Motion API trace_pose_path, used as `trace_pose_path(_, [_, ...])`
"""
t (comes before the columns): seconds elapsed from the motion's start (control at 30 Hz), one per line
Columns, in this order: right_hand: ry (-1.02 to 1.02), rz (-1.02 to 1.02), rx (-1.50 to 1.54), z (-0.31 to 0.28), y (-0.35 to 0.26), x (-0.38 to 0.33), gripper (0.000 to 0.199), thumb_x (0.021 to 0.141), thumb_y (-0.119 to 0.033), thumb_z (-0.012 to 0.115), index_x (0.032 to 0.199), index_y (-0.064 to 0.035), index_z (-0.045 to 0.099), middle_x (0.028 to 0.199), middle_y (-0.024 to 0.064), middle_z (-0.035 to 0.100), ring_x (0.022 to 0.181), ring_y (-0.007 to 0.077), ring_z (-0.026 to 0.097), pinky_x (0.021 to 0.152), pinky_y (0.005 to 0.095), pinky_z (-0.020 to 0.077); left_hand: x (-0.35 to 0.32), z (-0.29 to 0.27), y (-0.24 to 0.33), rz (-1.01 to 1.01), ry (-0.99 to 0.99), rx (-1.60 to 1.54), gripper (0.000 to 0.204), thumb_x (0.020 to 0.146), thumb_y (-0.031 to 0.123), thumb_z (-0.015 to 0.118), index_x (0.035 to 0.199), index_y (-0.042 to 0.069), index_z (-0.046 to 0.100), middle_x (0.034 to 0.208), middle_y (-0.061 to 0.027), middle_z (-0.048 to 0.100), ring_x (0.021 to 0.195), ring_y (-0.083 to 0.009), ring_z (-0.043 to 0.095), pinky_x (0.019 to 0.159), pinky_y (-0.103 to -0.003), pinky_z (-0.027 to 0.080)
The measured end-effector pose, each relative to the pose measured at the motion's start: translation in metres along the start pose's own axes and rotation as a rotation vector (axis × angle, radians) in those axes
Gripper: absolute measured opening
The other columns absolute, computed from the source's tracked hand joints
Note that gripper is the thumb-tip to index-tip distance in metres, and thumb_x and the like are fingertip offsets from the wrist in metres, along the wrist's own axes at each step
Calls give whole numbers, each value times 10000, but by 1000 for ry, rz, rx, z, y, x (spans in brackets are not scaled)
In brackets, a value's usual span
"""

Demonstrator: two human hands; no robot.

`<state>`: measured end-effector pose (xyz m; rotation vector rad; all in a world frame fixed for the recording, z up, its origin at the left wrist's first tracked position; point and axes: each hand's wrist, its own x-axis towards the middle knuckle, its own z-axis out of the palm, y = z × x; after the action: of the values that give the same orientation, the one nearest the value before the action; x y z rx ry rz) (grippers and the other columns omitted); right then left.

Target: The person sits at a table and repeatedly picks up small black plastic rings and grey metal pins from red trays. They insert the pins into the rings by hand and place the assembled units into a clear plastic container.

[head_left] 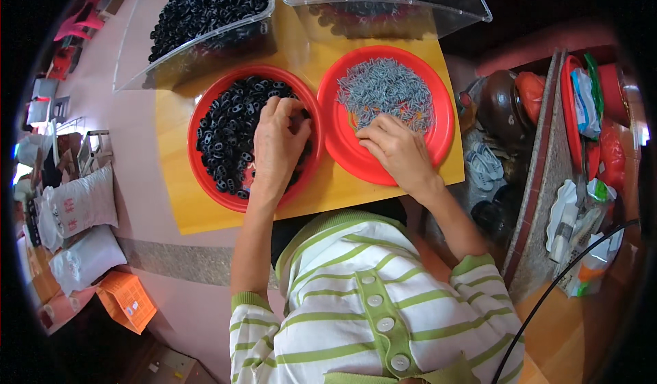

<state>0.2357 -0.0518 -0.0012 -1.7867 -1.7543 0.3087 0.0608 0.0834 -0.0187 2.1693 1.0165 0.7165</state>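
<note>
Across the yellow counter (173, 186), two clear plastic bins, left bin (239, 45) and right bin (455, 21), stand at the far side. Nearer, side by side: red basin (194, 153), left; red plate (445, 110), right. Left hand (275, 141) over the basin's right part, fingers curled, narrow gap at the thumb (grip on a piece: cannot tell). Right hand (393, 144) over the plate, fingers bunched close; cannot tell whether anything is held. Black oval pieces (222, 124) lie in basin and bins; slender silver-grey screws (387, 86) in the plate.
</note>
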Motion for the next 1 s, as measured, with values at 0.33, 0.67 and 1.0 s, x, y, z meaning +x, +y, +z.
trace_pose_path(0.33, [-135, -128, -178, -3, -2, 13, 118, 800, -96, 632, 835, -38, 536, 832, 95, 514, 806, 263, 573, 649, 377, 484, -18, -12, 14, -152, 10, -254, 137, 786, -20, 673, 899, 1, 598, 810, -34, 606, 669, -123, 602, 619, -258, 494])
trace_pose_path(0.67, [-99, 30, 54, -2, -11, 17, 82, 848, -70, 577, 843, -7, 525, 841, 132, 572, 801, 282, 591, 622, 365, 502, -58, -20, 27, -512, 14, -1191, 226, 877, 41, 610, 1093, -26, 595, 888, -75, 655, 775, -123, 637, 705, -229, 508])
trace_pose_path(1.0, [-150, 457, 931, -2, 12, 1, 145, 924, -68, 543, 1041, 8, 583, 833, 42, 626, 683, 69, 586, 588, 191, 478, -69, -14, 30, -520, 11, -1235, 225, 879, 55, 612, 1089, -26, 614, 942, -39, 644, 792, -88, 594, 719, -213, 478])
